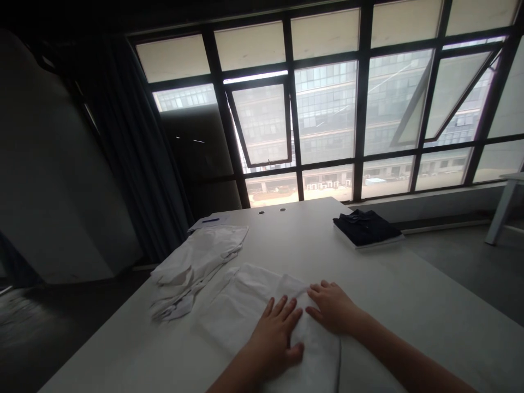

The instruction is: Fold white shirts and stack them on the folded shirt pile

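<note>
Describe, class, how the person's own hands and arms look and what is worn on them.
The left hand and right hand are ungloved, with slender fingers. The visible forearms are sleeveless, with no watch, bracelet, ring or marking discernible.

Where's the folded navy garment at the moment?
In the head view, the folded navy garment lies at the white table's right edge, towards the windows, farther off than the right hand and atop something white.

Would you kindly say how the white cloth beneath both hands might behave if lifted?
The white cloth would likely flop, given its soft wrinkles. Lying flat and thin-looking, it is probably light and unlikely to roll.
</note>
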{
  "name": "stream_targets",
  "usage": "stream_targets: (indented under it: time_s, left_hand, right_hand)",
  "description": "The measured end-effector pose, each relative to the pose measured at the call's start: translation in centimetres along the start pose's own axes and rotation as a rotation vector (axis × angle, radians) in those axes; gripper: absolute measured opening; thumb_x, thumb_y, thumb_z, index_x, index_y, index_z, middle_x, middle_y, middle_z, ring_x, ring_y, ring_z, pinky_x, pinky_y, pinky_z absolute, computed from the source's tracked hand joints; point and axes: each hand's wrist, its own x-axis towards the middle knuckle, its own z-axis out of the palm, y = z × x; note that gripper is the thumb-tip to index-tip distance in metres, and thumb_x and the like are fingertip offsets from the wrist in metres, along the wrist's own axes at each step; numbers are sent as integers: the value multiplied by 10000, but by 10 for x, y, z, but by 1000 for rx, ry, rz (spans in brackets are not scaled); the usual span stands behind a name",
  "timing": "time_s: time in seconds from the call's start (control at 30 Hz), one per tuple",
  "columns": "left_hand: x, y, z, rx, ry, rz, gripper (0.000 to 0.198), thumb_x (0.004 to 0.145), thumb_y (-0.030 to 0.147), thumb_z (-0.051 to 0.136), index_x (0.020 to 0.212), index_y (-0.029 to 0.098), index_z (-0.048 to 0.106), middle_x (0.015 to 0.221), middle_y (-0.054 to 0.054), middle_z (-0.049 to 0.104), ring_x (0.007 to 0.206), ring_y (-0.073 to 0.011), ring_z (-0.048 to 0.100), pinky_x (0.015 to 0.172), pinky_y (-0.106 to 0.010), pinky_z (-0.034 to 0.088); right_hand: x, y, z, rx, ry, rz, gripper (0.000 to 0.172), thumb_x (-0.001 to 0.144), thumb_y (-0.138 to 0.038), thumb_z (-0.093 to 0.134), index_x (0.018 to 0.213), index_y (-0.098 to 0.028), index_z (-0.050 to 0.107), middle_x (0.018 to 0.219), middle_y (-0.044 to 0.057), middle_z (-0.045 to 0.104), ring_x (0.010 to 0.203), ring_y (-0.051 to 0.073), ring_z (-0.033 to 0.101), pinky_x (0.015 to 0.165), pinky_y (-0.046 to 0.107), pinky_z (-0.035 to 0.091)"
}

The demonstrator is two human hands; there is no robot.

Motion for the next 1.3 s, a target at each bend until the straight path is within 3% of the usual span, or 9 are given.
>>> stream_targets:
  time_s: [0.23,0.37,0.47,0.57,0.73,0.9,1.0,1.13,1.3]
  left_hand:
    - [3,-1,-2,53,60,-114,618,858,383,548,1454,225,514,1490,-90,535,1472,-323,328,1247,-533,118]
    - [-3,10,11,-12,-18,-169,810,867,691,508,1552,282,366,1633,-99,301,1510,-451,127,1169,-723,79]
    - [-10,11,18,-40,-44,-145,954,838,810,464,1607,346,144,1683,-54,28,1505,-462,-78,1123,-782,-24]
    - [-13,10,19,-39,-45,-122,967,844,830,437,1604,363,63,1675,-35,-55,1499,-432,-142,1130,-763,-66]
    - [-12,12,17,-45,-59,-115,955,853,838,411,1602,363,55,1674,-40,-70,1492,-443,-158,1120,-766,-88]
    - [-11,6,9,-19,-111,-54,1012,831,832,475,1610,347,48,1685,-71,-23,1506,-456,-100,1136,-760,-41]
    - [-7,-7,-4,-35,-127,37,916,796,774,610,1557,364,303,1673,-66,190,1522,-435,70,1172,-712,58]
    - [-1,-17,-21,-99,-52,73,299,899,549,633,1031,284,672,1230,-35,684,1322,-310,501,1155,-523,303]
    - [-1,-1,-13,-57,95,-13,286,824,495,699,860,229,597,900,-22,658,929,-230,596,900,-357,489]
  right_hand:
    - [-36,-47,-26,-110,-188,-10,453,895,-506,519,891,-145,793,861,209,758,791,325,722,720,394,522]
    - [-43,-62,-30,-37,-216,-153,401,904,-421,500,882,-154,798,817,178,762,793,307,726,760,384,529]
    - [-30,-46,-21,121,-111,-172,349,920,-308,477,1070,-192,770,1092,138,758,1050,280,688,955,376,488]
    - [-14,-19,0,205,-39,-158,530,997,-406,402,1478,-204,499,1553,119,454,1454,318,356,1193,486,255]
    - [2,7,31,231,-109,-85,656,1023,-584,272,1593,-259,264,1657,67,238,1532,351,119,1211,617,41]
    - [4,4,22,181,-78,-69,656,1001,-595,330,1529,-216,420,1576,113,419,1493,359,253,1209,587,96]
    - [-2,-6,2,73,-59,-54,592,968,-564,428,1364,-164,612,1377,165,624,1315,370,511,1137,534,300]
    - [-20,-32,-20,-84,-159,-34,517,946,-535,469,966,-125,783,939,198,762,895,324,712,823,403,509]
    - [-42,-62,-27,-64,-173,-154,513,904,-559,508,847,-136,793,811,177,762,777,320,707,716,376,493]
